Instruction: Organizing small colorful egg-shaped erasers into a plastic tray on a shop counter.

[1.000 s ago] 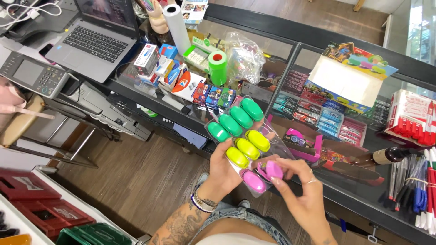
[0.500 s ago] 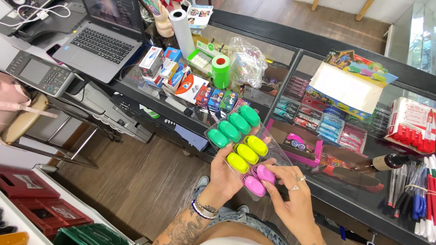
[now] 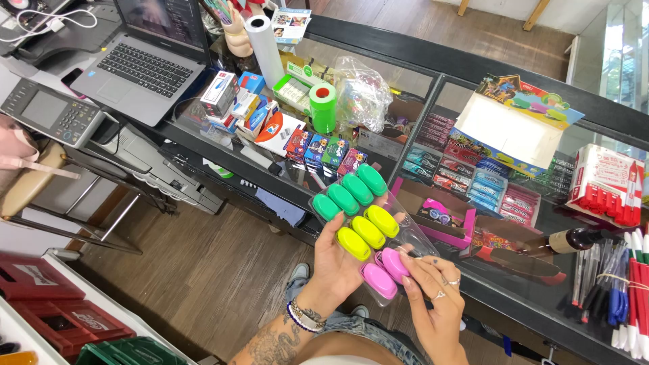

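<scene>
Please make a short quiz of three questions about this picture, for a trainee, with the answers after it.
1. True or false: the left hand holds the clear pack of oval pieces from below.
2. Which colour are the pieces that the right hand touches?
A) green
B) yellow
C) pink
3. Fill in: behind the pack, on the glass counter, a roll of ____ tape stands upright.

Key:
1. True.
2. C: the fingers rest at the pink pieces, below the yellow pieces and green pieces.
3. green.
</scene>
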